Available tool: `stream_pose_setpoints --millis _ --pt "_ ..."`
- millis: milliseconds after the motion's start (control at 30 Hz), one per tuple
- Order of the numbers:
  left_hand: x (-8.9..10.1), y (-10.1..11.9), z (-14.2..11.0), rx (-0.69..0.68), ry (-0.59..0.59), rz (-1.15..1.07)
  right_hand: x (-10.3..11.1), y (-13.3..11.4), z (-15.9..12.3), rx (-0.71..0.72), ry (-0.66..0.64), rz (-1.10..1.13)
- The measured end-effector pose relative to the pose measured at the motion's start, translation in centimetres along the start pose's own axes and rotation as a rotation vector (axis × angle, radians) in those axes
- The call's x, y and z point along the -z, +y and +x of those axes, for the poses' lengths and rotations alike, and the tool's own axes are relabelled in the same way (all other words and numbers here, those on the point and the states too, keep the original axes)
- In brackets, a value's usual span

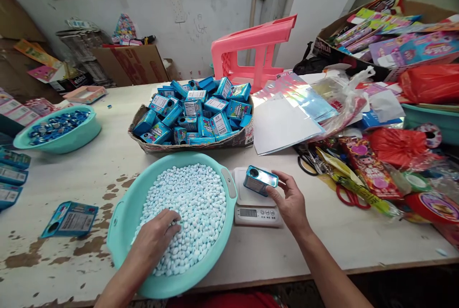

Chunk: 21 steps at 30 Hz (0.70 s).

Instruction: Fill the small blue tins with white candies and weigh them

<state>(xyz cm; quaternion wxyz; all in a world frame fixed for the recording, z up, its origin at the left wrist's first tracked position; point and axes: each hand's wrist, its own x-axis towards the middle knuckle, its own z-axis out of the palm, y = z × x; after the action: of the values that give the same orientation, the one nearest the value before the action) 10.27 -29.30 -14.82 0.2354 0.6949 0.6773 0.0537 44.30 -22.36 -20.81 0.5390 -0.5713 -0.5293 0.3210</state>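
Note:
A turquoise basin [118,250] holds a heap of small white and pale-blue candies [193,203]. My left hand [158,236] rests in the heap with its fingers curled; the hand hides whatever is under them. My right hand [289,200] grips the right end of a blue tin [260,181] between thumb and fingers. This tin has a round dark hole in its upper face. It is over the plate of a white digital scale [258,217]; I cannot tell whether it touches the plate. The scale's display is too small to read.
Behind the basin, a cardboard tray [193,148] is heaped with blue tins. Another tin [70,219] lies left. A turquoise bowl [82,138] holds shiny blue caps. White sheets [283,124], a pink stool [251,49], scissors [349,198] and packaging lie right and behind.

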Motion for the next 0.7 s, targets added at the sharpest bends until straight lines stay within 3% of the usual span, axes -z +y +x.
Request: stream_pose_setpoints --millis 200,333,433,567,633,700 --pt "-0.2 -0.3 -0.3 0.007 0.022 -0.047 -0.2 0.0 0.1 -0.024 -0.059 -0.041" --pt "-1.0 1.0 0.0 -0.082 0.049 0.132 -0.6 0.0 0.3 -0.024 -0.063 -0.046" --pt "-1.7 2.4 0.4 -0.089 -0.013 0.304 -1.1 -0.3 0.5 -0.044 -0.053 -0.054" --pt "-1.7 3.2 0.4 -0.037 -0.081 0.344 -1.7 -0.7 0.7 -0.051 -0.063 -0.075" --pt "-1.0 2.9 0.1 -0.074 -0.024 0.322 -1.7 -0.9 0.6 -0.048 -0.059 -0.145" --pt "0.3 1.5 0.0 -0.119 0.142 0.242 -1.5 -1.0 0.5 -0.052 -0.044 -0.238"
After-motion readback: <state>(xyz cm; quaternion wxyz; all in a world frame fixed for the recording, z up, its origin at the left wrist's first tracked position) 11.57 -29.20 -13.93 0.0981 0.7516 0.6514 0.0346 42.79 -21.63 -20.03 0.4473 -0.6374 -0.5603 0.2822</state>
